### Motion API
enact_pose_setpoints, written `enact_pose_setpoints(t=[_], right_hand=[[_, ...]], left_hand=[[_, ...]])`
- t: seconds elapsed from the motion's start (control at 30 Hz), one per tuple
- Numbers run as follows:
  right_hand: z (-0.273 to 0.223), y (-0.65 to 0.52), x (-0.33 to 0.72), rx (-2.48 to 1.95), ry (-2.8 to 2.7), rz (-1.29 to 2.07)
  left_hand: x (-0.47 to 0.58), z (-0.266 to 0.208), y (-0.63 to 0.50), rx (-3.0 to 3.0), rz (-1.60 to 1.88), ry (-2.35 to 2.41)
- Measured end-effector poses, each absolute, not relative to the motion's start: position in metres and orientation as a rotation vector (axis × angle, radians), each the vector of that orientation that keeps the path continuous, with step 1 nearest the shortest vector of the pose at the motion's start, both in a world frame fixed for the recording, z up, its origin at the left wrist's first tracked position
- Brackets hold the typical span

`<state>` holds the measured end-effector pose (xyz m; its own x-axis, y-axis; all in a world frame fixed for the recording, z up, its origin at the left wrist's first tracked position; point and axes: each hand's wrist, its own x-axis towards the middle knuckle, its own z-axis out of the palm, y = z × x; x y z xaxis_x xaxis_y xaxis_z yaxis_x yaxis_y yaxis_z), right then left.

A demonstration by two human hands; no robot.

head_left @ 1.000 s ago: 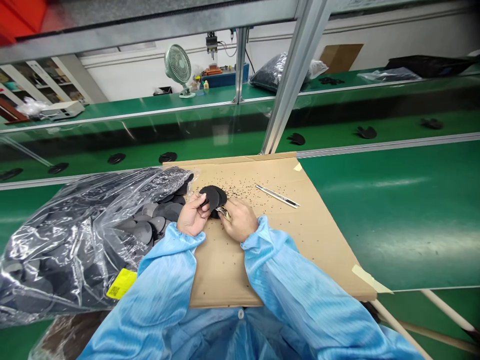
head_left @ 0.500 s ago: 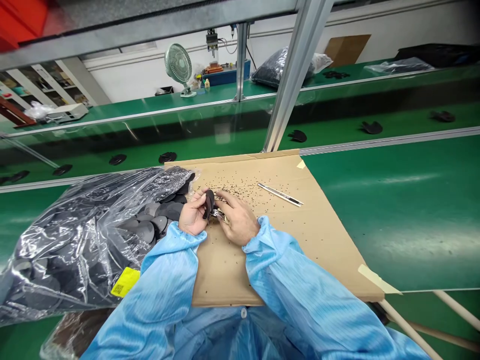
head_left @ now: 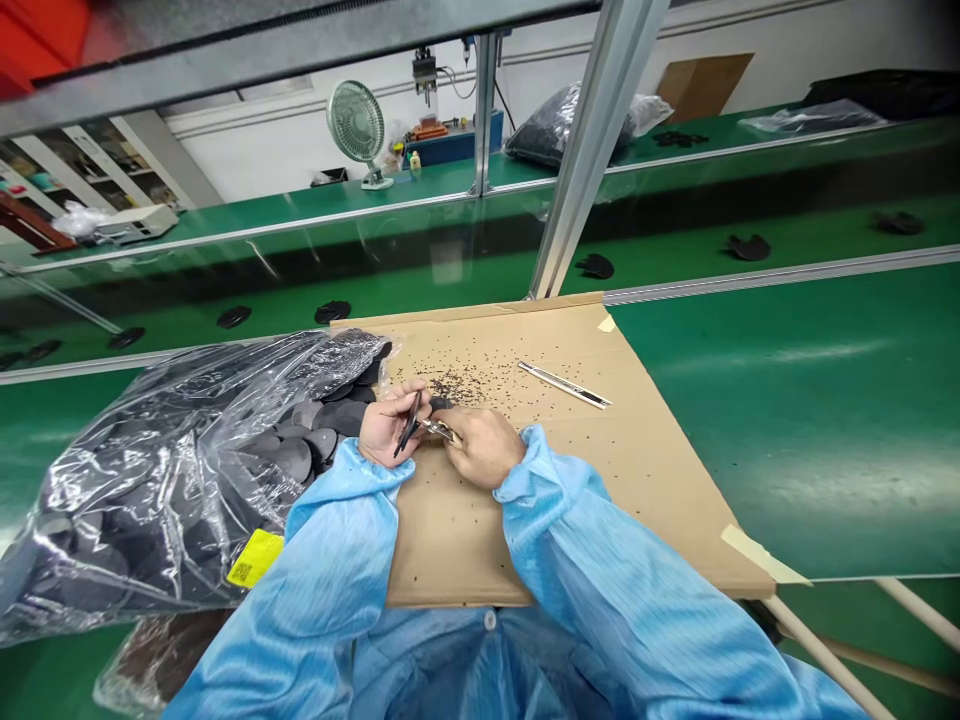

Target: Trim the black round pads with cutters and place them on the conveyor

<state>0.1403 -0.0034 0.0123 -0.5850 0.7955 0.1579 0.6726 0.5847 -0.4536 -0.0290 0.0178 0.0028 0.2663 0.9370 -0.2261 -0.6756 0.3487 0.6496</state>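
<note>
My left hand (head_left: 381,428) is closed on a thin black plastic piece (head_left: 407,425), turned nearly edge-on. My right hand (head_left: 484,448) grips small metal nippers (head_left: 438,429), their jaws pointing left against or very close to the piece; I cannot tell which. A dark rounded part shows just above the right fingers, partly hidden by them. Both hands are over a cardboard sheet (head_left: 592,520). Small black scraps (head_left: 459,386) are strewn beyond the hands. To their right lies a slim utility knife (head_left: 564,384).
A clear plastic bag (head_left: 172,490) full of black discs lies open at the left, close to my left forearm. Beyond the cardboard, black pieces (head_left: 596,266) are spaced along a green belt (head_left: 465,270). A metal post (head_left: 592,150) rises at the cardboard's far edge.
The black piece has turned from showing its rounded face to nearly edge-on in my left hand. My right hand has shifted slightly down and right, its fingers more curled around the nippers.
</note>
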Motion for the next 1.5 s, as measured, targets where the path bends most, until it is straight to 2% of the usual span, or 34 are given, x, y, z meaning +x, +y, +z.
enact_pose_setpoints(t=[0.37,0.9,1.3,1.5], right_hand=[[0.021,-0.003,0.143,-1.217,-2.609,0.588],[0.025,-0.001,0.145,-1.341,-2.774,0.522],[0.020,0.001,0.145,-1.255,-2.607,0.744],[0.024,-0.002,0.145,-1.240,-2.582,0.723]], left_hand=[[-0.030,-0.002,0.019,0.592,1.114,0.664],[-0.034,-0.012,0.022,0.694,1.043,0.790],[-0.030,-0.003,0.020,0.596,1.092,0.695],[-0.030,-0.002,0.020,0.570,1.084,0.667]])
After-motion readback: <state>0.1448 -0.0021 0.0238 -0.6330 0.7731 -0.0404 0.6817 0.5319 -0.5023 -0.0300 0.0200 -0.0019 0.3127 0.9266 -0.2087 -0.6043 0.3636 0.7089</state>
